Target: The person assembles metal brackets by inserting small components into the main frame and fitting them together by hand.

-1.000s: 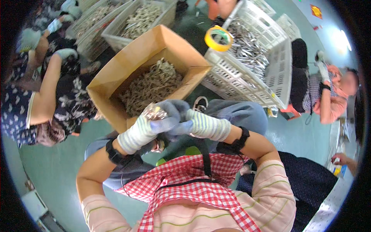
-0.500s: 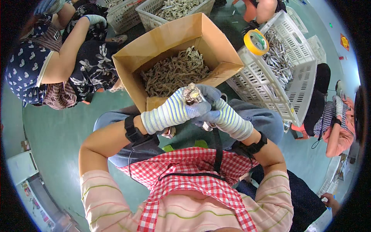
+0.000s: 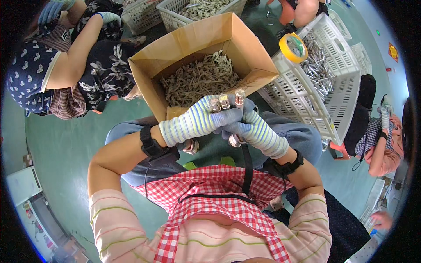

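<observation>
My left hand [image 3: 193,124], in a striped knit glove, is closed round a few short, silvery, tube-like pieces [image 3: 224,101] whose ends stick up above the fingers. Pressed against it, my right hand [image 3: 259,133] in a matching glove has its fingers closed round one upright silvery tube [image 3: 240,97]. Its lower end seems to show below the fingers. Just beyond both hands stands an open cardboard box [image 3: 184,48] holding a heap of grey-brown, twisted, dried strips [image 3: 199,79]. What the pieces are exactly, I cannot make out.
At the right, a white slatted crate [image 3: 302,98] holds many silvery tubes [image 3: 316,65]; a yellow tape roll [image 3: 293,47] rests on its rim. Another white crate [image 3: 173,19] of dried strips stands behind the box. Co-workers sit at left [image 3: 66,70] and right [image 3: 381,144].
One silvery tube now stands upright at my right fingers, and the other tube ends show more separately. Both hands stay close together above the box's near edge.
</observation>
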`<state>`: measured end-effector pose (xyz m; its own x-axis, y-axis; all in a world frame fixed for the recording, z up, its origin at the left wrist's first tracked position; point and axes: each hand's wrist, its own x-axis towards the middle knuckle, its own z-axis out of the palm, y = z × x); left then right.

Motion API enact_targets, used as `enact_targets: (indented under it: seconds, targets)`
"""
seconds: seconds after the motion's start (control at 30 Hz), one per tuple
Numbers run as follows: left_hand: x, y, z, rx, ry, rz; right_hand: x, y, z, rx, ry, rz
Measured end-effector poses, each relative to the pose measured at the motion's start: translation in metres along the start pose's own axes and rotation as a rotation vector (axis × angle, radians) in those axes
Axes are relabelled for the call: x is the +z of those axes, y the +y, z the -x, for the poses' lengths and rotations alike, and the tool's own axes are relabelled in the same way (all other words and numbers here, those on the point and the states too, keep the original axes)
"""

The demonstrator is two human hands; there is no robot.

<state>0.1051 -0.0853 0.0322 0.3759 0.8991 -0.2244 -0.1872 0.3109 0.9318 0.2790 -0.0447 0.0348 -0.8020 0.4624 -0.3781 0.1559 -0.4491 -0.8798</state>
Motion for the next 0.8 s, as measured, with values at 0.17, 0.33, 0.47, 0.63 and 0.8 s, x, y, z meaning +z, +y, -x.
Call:
enact_targets:
  seconds: [0.17,0.33,0.47,0.63,0.8]
  targets:
    - [-0.005,-0.001,-0.002,0.056,-0.059,-0.01,-0.002,0.003,0.002,-0.003,-0.052,0.083]
    - [-0.008,-0.002,-0.002,0.01,-0.08,-0.005,0.004,-0.005,0.003,0.033,-0.081,0.078]
    - [-0.009,0.005,-0.002,-0.023,-0.082,0.056,0.002,-0.008,0.003,0.029,-0.057,0.009]
    - [-0.013,0.0,-0.006,0.138,-0.104,0.05,0.001,-0.006,0.0,0.037,0.025,-0.133]
    - [-0.012,0.004,-0.004,0.061,-0.029,0.063,-0.002,-0.007,-0.004,-0.041,0.082,-0.216]
